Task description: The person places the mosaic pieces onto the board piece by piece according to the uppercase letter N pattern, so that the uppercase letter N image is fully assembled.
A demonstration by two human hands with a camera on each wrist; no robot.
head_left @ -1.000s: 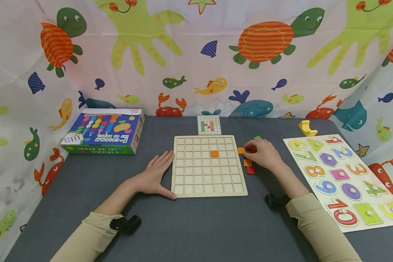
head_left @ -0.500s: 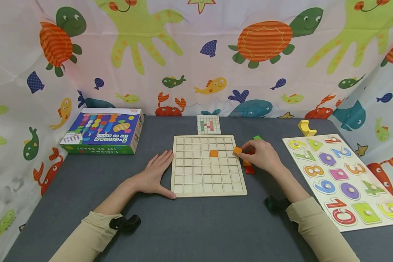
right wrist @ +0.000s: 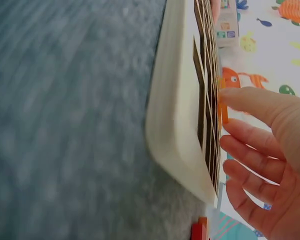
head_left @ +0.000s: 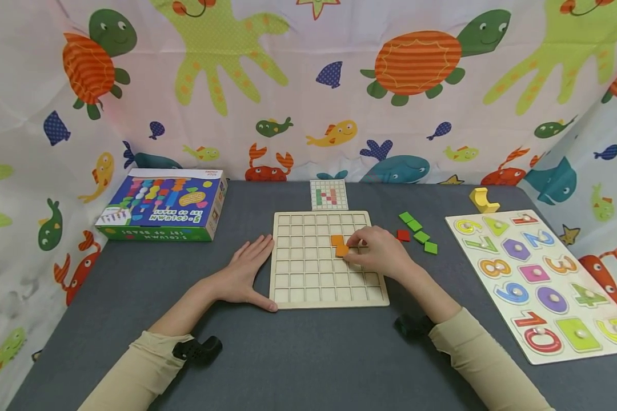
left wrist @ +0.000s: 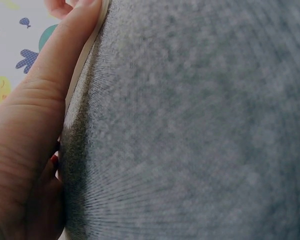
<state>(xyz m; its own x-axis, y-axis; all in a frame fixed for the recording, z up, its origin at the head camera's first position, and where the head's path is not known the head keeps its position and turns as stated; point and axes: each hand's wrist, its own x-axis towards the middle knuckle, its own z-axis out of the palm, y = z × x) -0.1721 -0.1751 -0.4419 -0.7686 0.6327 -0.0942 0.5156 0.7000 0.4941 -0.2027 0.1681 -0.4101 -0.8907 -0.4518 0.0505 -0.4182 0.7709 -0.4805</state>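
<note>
A square wooden grid board [head_left: 299, 288] lies on the table, with an orange tile [head_left: 336, 240] in one of its upper cells. My right hand [head_left: 383, 251] is over the board's right half and pinches a second orange tile [head_left: 342, 251] between thumb and index finger, low over the cells just below the first. That pinched tile [right wrist: 223, 111] also shows at the fingertips in the right wrist view, the other fingers loosely bent. With fingers spread and straight, my left hand [head_left: 241, 274] touches the board's left edge, its thumb [left wrist: 52, 70] at the near corner.
Several green tiles [head_left: 415, 226] and a red tile [head_left: 403, 235] lie right of the board. A small pattern card [head_left: 329, 195] stands behind it. A toy box [head_left: 161, 205] is at left, a number puzzle [head_left: 514, 268] and a yellow curved piece [head_left: 483, 201] at right.
My right hand has picked up an orange tile from beside the board and carried it left over the grid. The green tiles have come into view. My left hand stays put.
</note>
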